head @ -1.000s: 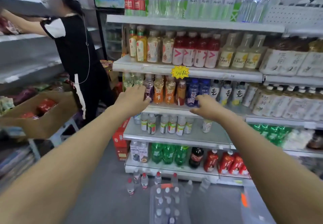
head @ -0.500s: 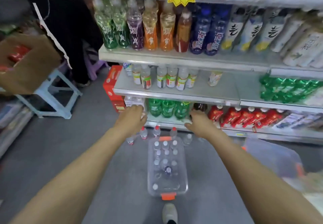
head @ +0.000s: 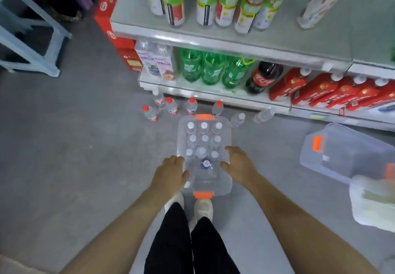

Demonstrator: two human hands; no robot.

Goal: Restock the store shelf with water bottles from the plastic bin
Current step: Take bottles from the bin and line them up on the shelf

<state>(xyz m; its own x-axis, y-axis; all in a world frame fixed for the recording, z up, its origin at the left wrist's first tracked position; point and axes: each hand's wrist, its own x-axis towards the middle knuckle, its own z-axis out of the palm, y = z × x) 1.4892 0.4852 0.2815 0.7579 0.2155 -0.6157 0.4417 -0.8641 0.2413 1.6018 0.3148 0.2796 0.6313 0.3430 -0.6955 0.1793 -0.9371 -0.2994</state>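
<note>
A clear plastic bin (head: 226,185) with orange latches stands on the grey floor in front of my feet. Several white-capped water bottles (head: 204,138) stand upright inside it, and one has a blue cap. My left hand (head: 170,172) hovers at the bin's left side, fingers apart, holding nothing. My right hand (head: 238,164) is over the bin's right rim, also with nothing in it. The store shelf (head: 213,43) rises just beyond the bin, with a wide bare stretch on its upper board at the right.
Several red-capped bottles (head: 171,106) and clear-capped ones (head: 238,120) stand on the floor between bin and shelf. A clear bin lid (head: 342,152) with orange clips lies right. A pale blue stool (head: 32,38) stands left. Green soda bottles (head: 210,68) fill the bottom shelf.
My view has tilted down from the shelves to the floor. Both hands have dropped from shelf height to either side of the bin.
</note>
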